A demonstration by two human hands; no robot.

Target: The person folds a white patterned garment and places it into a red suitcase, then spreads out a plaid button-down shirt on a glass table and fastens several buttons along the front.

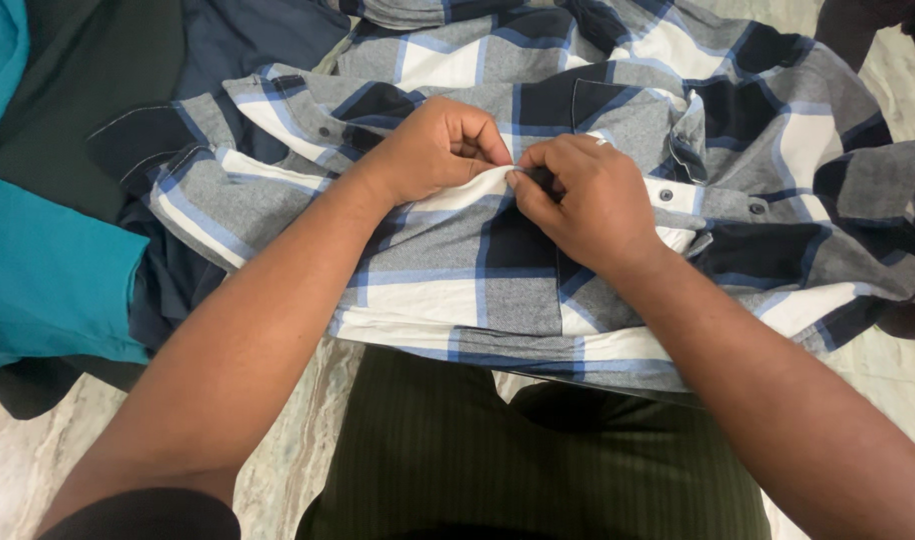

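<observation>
Both hands are down on the plaid shirt, a soft brushed flannel in grey, navy, white and pale blue, lying rumpled over the lap and the marble floor: the left hand has its grip pinched on the white placket edge, and the right hand is clamped on the same edge just beside it, fingertips meeting so whatever sits between them is hidden. Dark buttons dot the placket to the right, a teal cloth and dark garments are heaped at left and cut off by the frame, and olive ribbed trousers fill the bottom.
</observation>
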